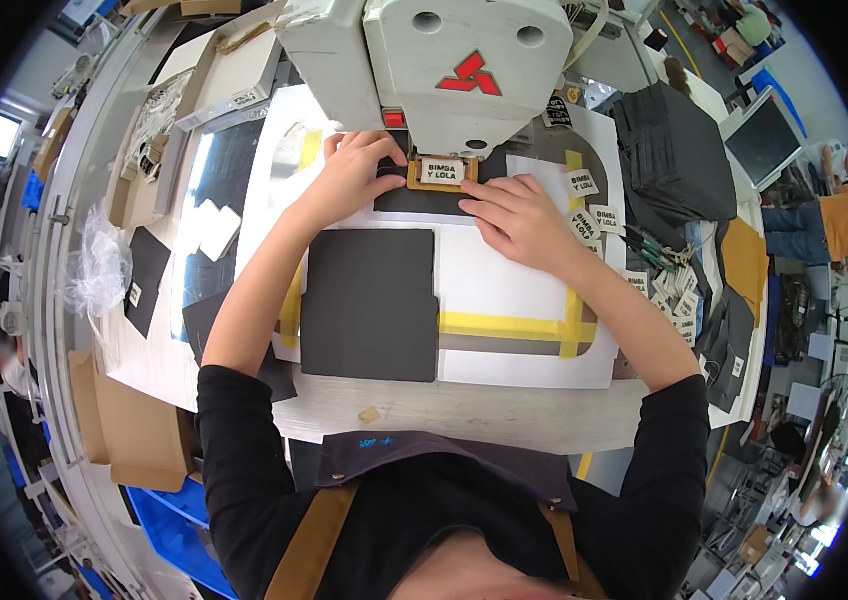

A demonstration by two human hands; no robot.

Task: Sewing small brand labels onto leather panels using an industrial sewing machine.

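A white label with dark lettering (441,171) sits inside a small brass-coloured clamp frame (411,178), under the head of a large white sewing machine (474,85). Beneath the frame lies a dark fabric piece (424,204). My left hand (352,178) rests at the left of the frame, thumb and forefinger spread apart on the dark piece. On the other side, my right hand (519,220) lies flattened, its fingertips at the frame's right corner and on the dark piece. A dark grey rectangular panel (369,305) is on the white work plate, nearer to me.
Loose white labels (605,218) and snips (649,247) lie to the right, before a stack of dark fabric pieces (674,150). Yellow tape (514,327) crosses the white plate (534,370). At left are a cardboard box (144,430), clear plastic wrap (102,262) and white cards (214,230).
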